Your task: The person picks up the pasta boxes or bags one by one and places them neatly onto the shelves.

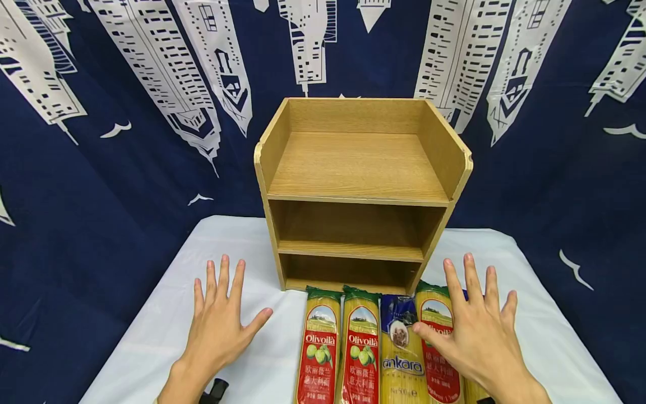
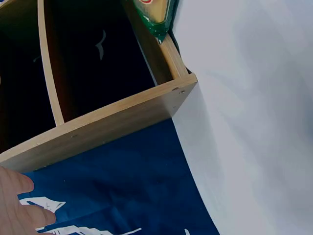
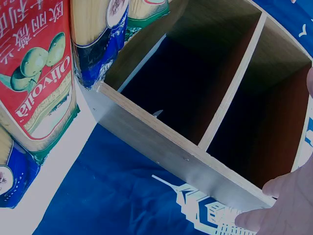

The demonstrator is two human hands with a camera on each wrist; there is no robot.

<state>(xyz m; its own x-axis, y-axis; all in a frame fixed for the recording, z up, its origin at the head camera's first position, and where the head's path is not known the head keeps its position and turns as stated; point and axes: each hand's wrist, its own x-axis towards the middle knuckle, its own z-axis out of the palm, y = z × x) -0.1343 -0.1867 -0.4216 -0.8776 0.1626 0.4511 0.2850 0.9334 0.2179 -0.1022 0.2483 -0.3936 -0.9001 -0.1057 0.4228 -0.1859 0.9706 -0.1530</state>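
My left hand (image 1: 217, 320) hovers with fingers spread on the left, apart from the packs, holding nothing. On the other side my right hand (image 1: 479, 331), also spread, is over the rightmost packs and partly covers them; whether it touches them I cannot tell. Two red-labelled Olivoilà spaghetti packs (image 1: 317, 359) (image 1: 360, 359) lie side by side in front of the shelf. Right of them come a blue-topped ankara spaghetti pack (image 1: 402, 387) and another Olivoilà pack (image 1: 439, 365). One more pack (image 1: 473, 391) is mostly hidden under the right hand. Fingers of each hand show at the edges of the wrist views.
A small wooden shelf (image 1: 358, 168) with an open top and two compartments below stands at the back of the white-covered table (image 1: 151, 336). Its compartments hold nothing visible. Behind hangs a dark blue cloth (image 1: 126, 185) printed with white buildings.
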